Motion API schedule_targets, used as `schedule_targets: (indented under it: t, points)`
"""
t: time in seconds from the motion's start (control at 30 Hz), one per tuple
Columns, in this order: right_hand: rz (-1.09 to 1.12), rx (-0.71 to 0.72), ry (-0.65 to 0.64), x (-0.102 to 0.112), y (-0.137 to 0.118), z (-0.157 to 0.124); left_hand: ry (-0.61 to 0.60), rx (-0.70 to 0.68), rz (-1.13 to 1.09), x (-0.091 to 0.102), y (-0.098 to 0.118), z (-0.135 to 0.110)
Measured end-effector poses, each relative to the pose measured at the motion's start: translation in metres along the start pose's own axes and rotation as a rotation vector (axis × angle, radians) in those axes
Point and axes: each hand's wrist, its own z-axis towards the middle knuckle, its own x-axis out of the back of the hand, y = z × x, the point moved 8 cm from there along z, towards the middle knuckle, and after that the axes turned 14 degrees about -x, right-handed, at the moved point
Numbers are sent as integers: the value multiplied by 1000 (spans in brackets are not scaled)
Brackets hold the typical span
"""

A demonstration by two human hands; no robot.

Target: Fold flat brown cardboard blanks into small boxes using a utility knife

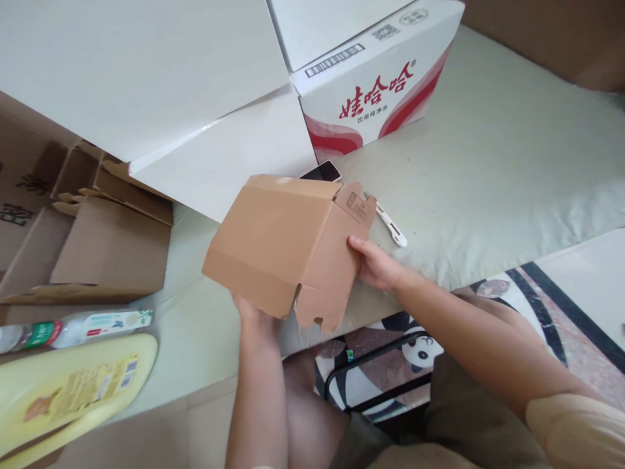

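Observation:
A small brown cardboard box, partly folded with loose flaps, is held in the air above a pale green surface. My left hand supports it from underneath, with the fingers hidden behind the cardboard. My right hand grips its right side flap, thumb on the outside. Just behind the box lie a dark phone and a white utility knife.
A white carton with red lettering stands at the back, next to large white sheets. Open brown boxes lie at left. A clear bottle and a yellow bottle lie at lower left. A panda-patterned bag sits below.

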Motion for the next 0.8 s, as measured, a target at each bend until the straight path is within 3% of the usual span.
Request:
schedule_targets:
  t: [0.13,0.43,0.63,0.8]
  points:
    - [84,22,87,6,-1,1,59,-82,46,0,4,7]
    - [197,12,184,11,3,6,-18,-227,23,6,25,14]
    - [-42,247,238,14,-19,-4,11,-190,174,14,19,23]
    - [-247,167,150,0,-15,-20,-11,-229,145,8,24,22]
